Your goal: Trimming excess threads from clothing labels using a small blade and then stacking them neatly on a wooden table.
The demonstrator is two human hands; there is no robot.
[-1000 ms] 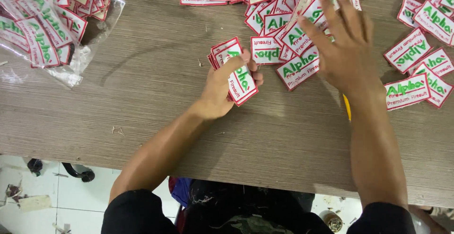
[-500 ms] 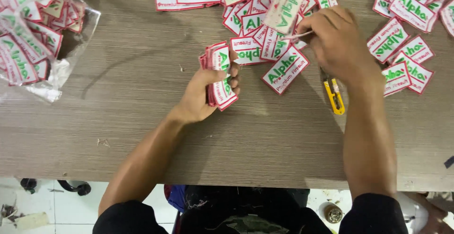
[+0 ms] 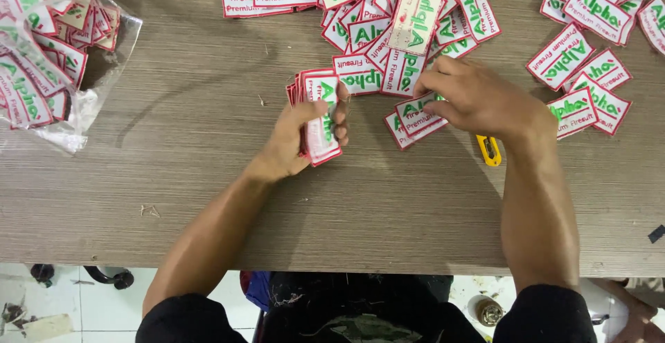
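1. Left hand (image 3: 305, 135): curled shut around a stack of patches (image 3: 317, 111), thumb across the top patch, fingers wrapped round the far edge; stack held just above the wooden table (image 3: 208, 197), left of the table's middle.
2. Stack of patches: white rectangles with red stitched borders and green lettering, fanned a little at the upper left corner, tilted toward the camera.
3. Right hand (image 3: 478, 100): palm down, fingers bent and pinched on a single patch (image 3: 419, 113) lying at the lower edge of the loose heap; grip closed on that patch, though fingertips partly hidden under the knuckles.
4. Loose heap of patches (image 3: 388, 17): spread along the far edge of the table, overlapping, some face up, one pale one showing its back side.
5. Yellow cutter (image 3: 490, 150): flat on the table, just beside the right wrist, partly covered by the hand.
6. Second scatter of patches (image 3: 589, 52): to the right of the right hand, near the table's far right corner.
7. Clear plastic bag (image 3: 83, 100): at the far left, open, more patches of the same kind inside.
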